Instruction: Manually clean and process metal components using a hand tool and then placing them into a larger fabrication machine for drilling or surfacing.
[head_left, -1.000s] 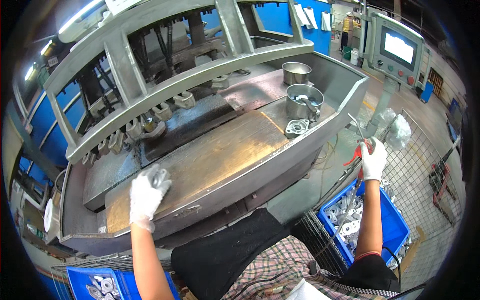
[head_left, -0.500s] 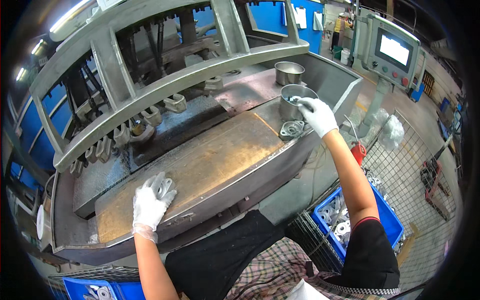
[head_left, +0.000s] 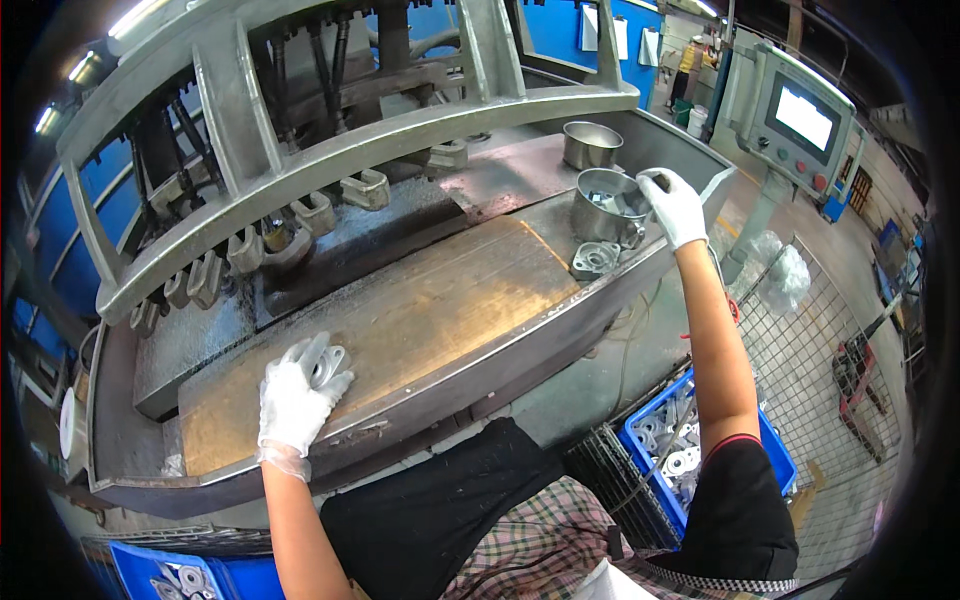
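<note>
My left hand point(head_left: 293, 398), in a white glove, rests on the worn wooden board point(head_left: 440, 320) with its fingers closed around a grey metal flange point(head_left: 328, 366). Off to the right, my gloved right hand point(head_left: 677, 210) is at the right rim of a round metal pot point(head_left: 598, 218) with small pieces inside. Its thumb and fingers come together; whatever they pinch is too small or hidden to name. A second metal flange point(head_left: 597, 258) lies just in front of that pot.
A second metal pot point(head_left: 592, 146) stands behind. Over the bench hangs a metal frame point(head_left: 400, 125) with a row of clamps. Blue crates point(head_left: 640, 440) of metal parts flank me below. A control panel point(head_left: 800, 115) stands at the far right.
My right hand has come up out of the pot to its right rim. My left hand stays on the flange. The whole view has shifted slightly.
</note>
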